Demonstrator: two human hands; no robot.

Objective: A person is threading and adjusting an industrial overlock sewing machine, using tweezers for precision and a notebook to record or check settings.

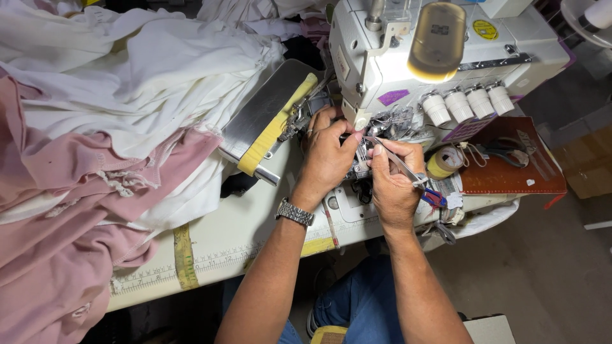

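Pinching slim metal tweezers (398, 167), right hand (394, 185) fingers closed | left hand (326, 156) fingertips pressed on white sewing machine (408, 70)

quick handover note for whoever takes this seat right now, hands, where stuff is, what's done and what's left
Left hand: fingertips at the open looper area of the white sewing machine, holding no tool that shows.
Right hand: holds metal tweezers, tips pointed into the same spot.
Around: white and pink fabric heaped on the table's left; scissors on a brown mat to the right; tape roll beside the machine.
Done: the machine's front stands open. Left: the thread is too fine to see, so threading progress cannot be told.
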